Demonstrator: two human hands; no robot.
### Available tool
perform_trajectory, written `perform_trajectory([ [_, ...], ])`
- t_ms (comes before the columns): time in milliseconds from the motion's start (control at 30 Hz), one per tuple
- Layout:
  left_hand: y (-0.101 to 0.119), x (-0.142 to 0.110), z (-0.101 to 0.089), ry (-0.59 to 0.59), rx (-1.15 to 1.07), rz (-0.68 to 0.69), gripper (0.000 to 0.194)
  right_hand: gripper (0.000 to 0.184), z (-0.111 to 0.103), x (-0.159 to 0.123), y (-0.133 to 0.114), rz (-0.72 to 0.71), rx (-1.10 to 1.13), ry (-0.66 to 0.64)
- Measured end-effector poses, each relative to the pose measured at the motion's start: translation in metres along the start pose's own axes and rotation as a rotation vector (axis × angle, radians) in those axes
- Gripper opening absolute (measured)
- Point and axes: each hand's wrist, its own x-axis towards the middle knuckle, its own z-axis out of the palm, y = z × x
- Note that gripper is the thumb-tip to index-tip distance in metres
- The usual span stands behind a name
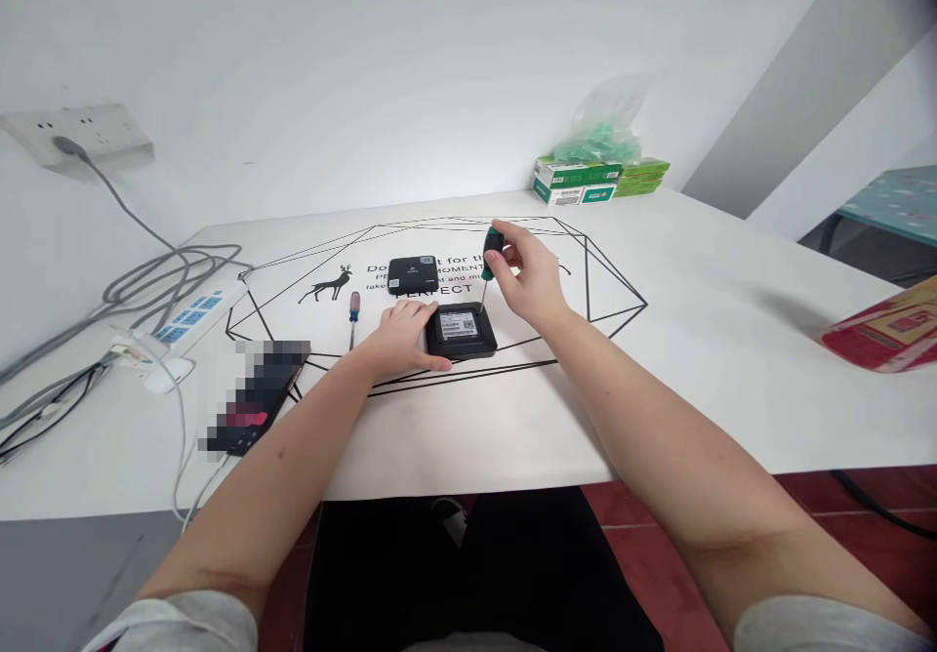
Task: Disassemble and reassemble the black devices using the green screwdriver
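Observation:
In the head view, a flat black electronic box [472, 346] lies label side up on the white table [512, 427]. My left hand [399, 340] grips its left side, the thumb along the near edge and the fingers by the far left corner. Between the fingers of my right hand [533, 279] is a screwdriver with a green and black handle [493, 244]. It stands nearly upright, its tip at the box's far right corner. A similar black box [412, 275] lies just beyond. Left of my left hand rests a second screwdriver [354, 307] with a reddish and blue handle.
A dark, partly pixelated phone-like device [274, 388] lies by my left forearm. Farther left are a power strip [205, 308] and coiled grey cable [172, 260]. Green-and-white cartons [578, 179] with a plastic bag [607, 120] stand against the wall. A red package [885, 335] sits far right.

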Motion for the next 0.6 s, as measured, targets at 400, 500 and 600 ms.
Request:
perform_trajectory([
  [400,-0.0024,0.0011,0.0015,0.018,0.001,0.015,0.115,0.045,0.0016,-0.0026,-0.0052,-0.056,-0.086,-0.037],
  [500,-0.0017,0.001,0.0015,0.02,-0.009,0.021,0.114,0.044,0.0024,-0.0034,-0.0072,-0.065,-0.095,-0.065],
  [600,-0.0007,0.0014,0.0023,0.019,-0.012,0.024,0.114,0.047,0.0041,-0.0043,-0.0095,-0.035,-0.09,-0.043],
])
